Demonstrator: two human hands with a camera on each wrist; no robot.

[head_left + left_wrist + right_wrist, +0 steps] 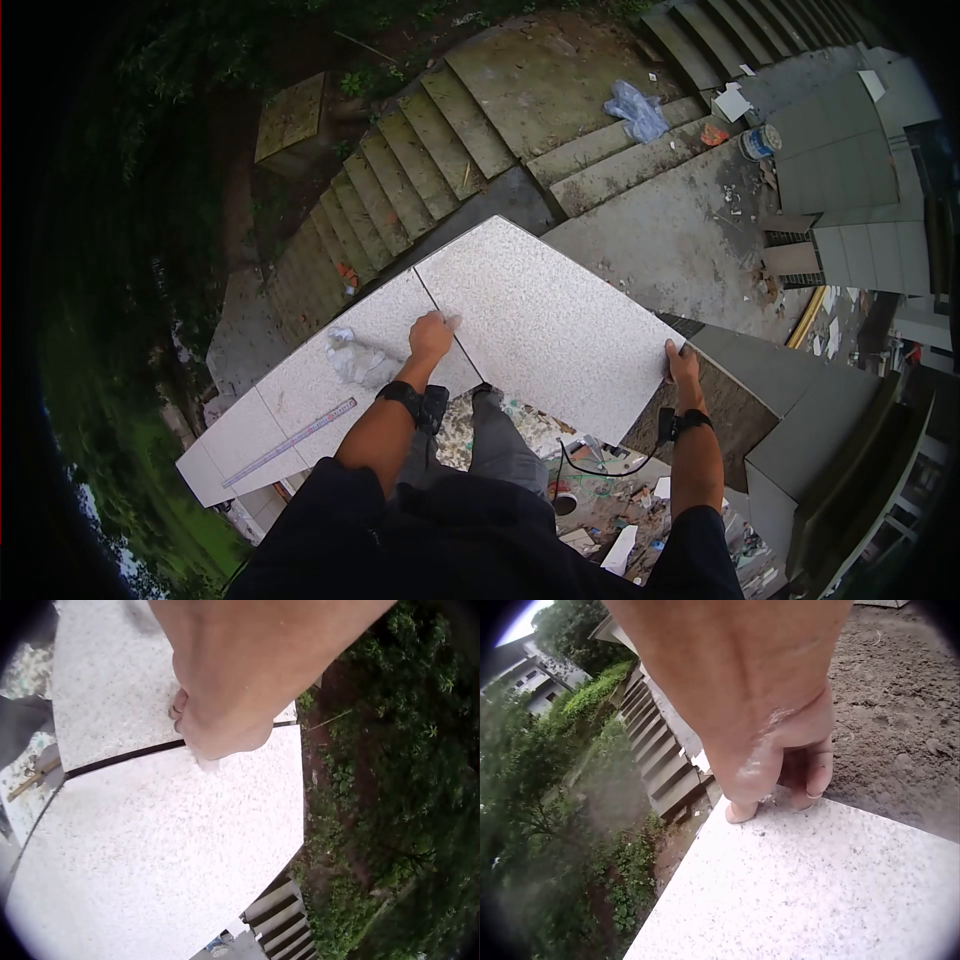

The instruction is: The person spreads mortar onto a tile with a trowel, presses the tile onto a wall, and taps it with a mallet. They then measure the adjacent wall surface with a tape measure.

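A large speckled white stone slab [530,320] lies beside a second speckled slab [300,385], a dark gap between them. My left hand [430,337] is at this gap, its fingers curled at the large slab's edge and the thumb on its top; the left wrist view shows curled fingertips [178,705] by the gap. At the large slab's right corner, my right hand [683,362] grips the edge, with thumb and fingers on either side of the corner in the right wrist view. Crumpled pale plastic [360,360] and a long marked strip like a ruler [290,443] lie on the second slab.
Concrete steps [400,175] descend beyond the slabs, with greenery [390,787] alongside. Bare soil [892,712] borders the right corner. Rubble and a black cable [600,472] lie near the legs. A bucket [760,142] and a plastic bag [637,110] stand farther off.
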